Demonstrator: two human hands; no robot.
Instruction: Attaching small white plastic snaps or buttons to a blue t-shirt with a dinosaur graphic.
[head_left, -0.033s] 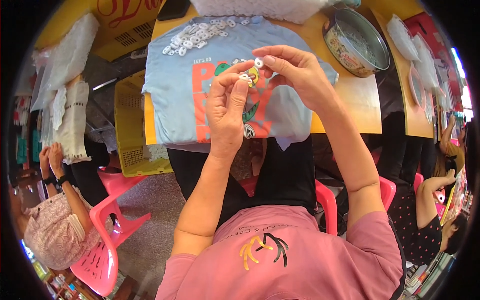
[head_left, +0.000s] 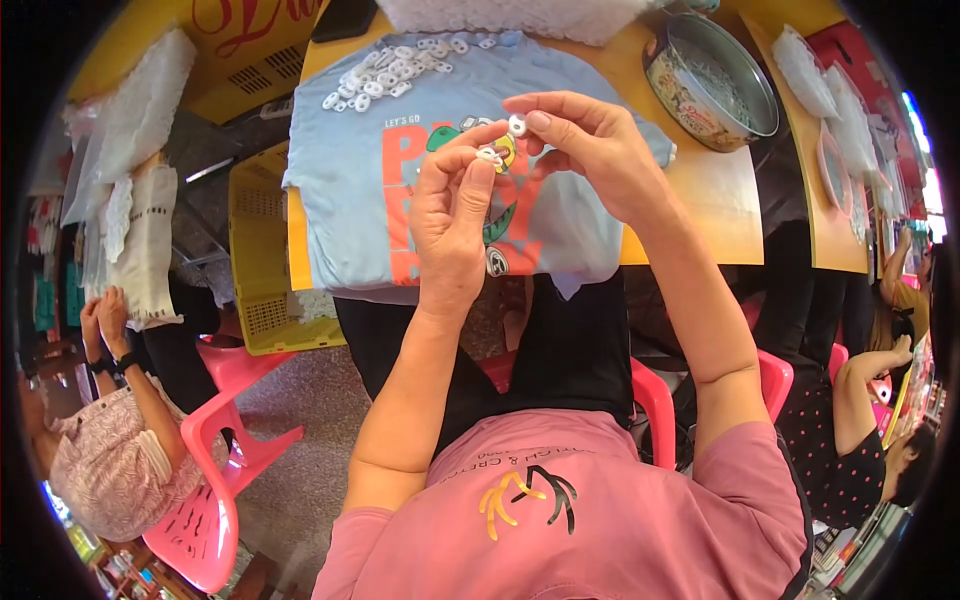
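Observation:
Above a light blue printed T-shirt [head_left: 335,200] spread on the table, both my hands are raised close together. My left hand [head_left: 455,215] is closed in a pinch, thumb against fingers, on a small white oval piece [head_left: 489,157]. Just above and to the right, another small white oval piece [head_left: 517,125] sits between the thumb and forefinger of my right hand [head_left: 595,150]. The two pieces look apart; whether anything thin joins them is too small to tell. A loose heap of similar white pieces [head_left: 385,78] lies on the shirt's far left part.
A round tin [head_left: 700,105] with small clear bits inside stands at the table's far right. A bag of white pieces [head_left: 520,15] lies along the far edge. Left of the table is a yellow crate [head_left: 262,285]. Co-workers sit on both sides; a pink chair [head_left: 215,480] stands at left.

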